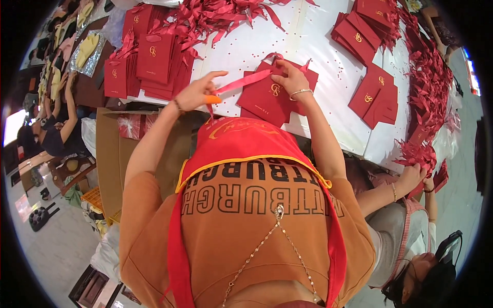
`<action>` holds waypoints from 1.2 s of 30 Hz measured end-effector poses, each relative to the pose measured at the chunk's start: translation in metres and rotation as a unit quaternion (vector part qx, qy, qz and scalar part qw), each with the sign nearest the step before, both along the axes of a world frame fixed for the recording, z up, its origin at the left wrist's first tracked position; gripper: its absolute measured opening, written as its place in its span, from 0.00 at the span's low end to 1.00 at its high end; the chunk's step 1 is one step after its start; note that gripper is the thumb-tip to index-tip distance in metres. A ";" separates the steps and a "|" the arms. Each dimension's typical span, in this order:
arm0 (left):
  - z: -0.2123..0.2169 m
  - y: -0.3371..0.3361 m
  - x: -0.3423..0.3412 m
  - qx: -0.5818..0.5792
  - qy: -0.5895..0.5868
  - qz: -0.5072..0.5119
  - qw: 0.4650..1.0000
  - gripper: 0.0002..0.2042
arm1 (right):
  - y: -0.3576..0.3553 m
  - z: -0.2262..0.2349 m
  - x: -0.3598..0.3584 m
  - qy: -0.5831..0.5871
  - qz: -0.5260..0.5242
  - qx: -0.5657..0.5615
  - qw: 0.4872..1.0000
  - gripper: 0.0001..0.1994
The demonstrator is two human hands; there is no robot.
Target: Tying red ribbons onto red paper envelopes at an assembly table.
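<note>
My left hand [197, 91], with an orange cot on one fingertip, pinches one end of a red ribbon [241, 82] stretched taut. My right hand [291, 78], a bracelet on its wrist, pinches the other end where the ribbon meets the top of a flat dark red paper bag [267, 97] with a gold emblem. That bag lies on a small stack of like bags on the white table [308, 36]. I wear an orange shirt and a red apron.
Stacks of red bags [151, 59] lie at the left, more red bags [375, 95] to the right. Loose red ribbons [215, 15] are heaped at the table's far side and right edge. A cardboard box [113, 154] stands lower left. A co-worker's hands [418, 177] handle ribbons at right.
</note>
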State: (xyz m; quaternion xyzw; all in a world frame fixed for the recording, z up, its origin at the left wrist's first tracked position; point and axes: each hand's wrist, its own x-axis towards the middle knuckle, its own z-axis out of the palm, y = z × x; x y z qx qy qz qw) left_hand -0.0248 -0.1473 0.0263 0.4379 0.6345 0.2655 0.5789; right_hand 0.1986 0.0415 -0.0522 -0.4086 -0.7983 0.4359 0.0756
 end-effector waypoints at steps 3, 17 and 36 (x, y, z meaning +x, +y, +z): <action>0.004 -0.019 -0.019 0.113 -0.062 0.149 0.980 0.10 | -0.003 0.006 -0.007 -0.019 0.027 -0.002 0.999 0.26; 0.053 0.027 -0.007 0.227 -0.183 0.220 0.931 0.11 | -0.025 0.024 -0.050 -0.077 0.125 0.061 0.987 0.18; -0.022 0.084 0.073 0.386 0.494 -0.061 0.777 0.09 | -0.022 0.009 0.012 0.010 0.018 0.041 0.999 0.15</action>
